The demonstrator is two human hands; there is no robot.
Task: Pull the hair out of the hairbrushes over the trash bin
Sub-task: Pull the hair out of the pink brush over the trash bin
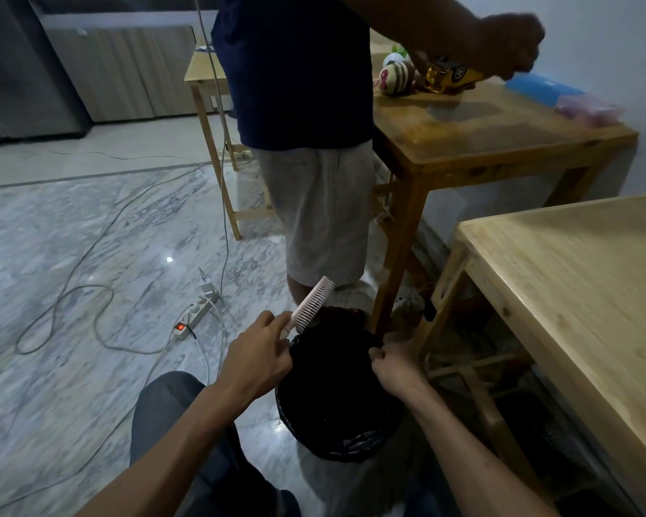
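My left hand [256, 358] grips the handle of a pale pink hairbrush [312, 305], which points up and away with its bristles facing right, above the far rim of the trash bin. The trash bin [336, 438] is lined with a black bag and stands on the floor between my arms. A dark mass [332, 352], hair or bag, fills the bin's mouth; I cannot tell which. My right hand [396, 367] is at the bin's right rim with fingers pinched together on that dark material.
Another person [314, 143] in a dark shirt and light shorts stands just beyond the bin, handling toys [444, 74] on a wooden table [500, 136]. A second wooden table [575, 278] is at the right. A power strip [194, 315] and cables lie on the marble floor to the left.
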